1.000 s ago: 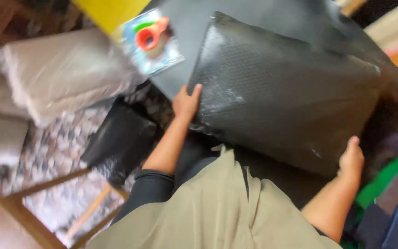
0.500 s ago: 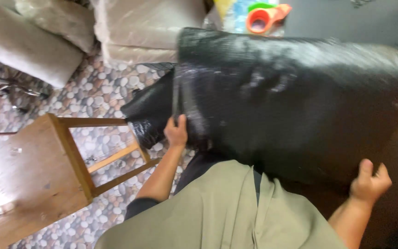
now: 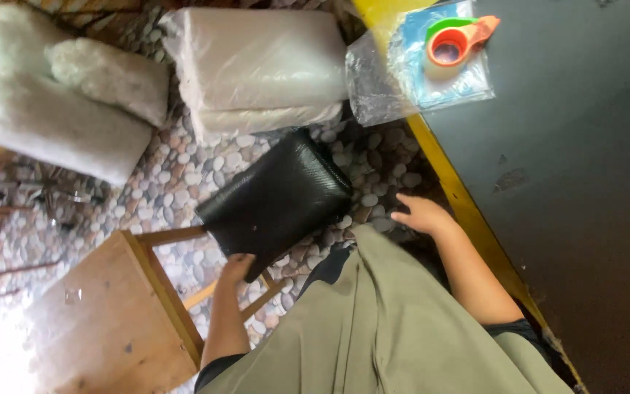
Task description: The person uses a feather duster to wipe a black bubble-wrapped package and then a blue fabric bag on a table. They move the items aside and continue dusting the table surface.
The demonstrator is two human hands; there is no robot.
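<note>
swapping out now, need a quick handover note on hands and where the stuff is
Left hand: grips the lower edge of the black padded package, held tilted over the pebble floor beside the wooden stool.
Right hand: open, holding nothing, hovering near the yellow table edge.
Tape dispenser sits on clear bags at the table corner.
Done: package is off the table.
Left: it is not yet set down.

A pebble-patterned floor (image 3: pixel 176 171) carries white wrapped bundles (image 3: pixel 257 66) at the far side, a black bundle (image 3: pixel 275 201) nearer, and a wooden stool (image 3: pixel 103 321) near left — to the right, a dark table (image 3: pixel 585 168) bears a tape dispenser (image 3: pixel 450 47).
</note>
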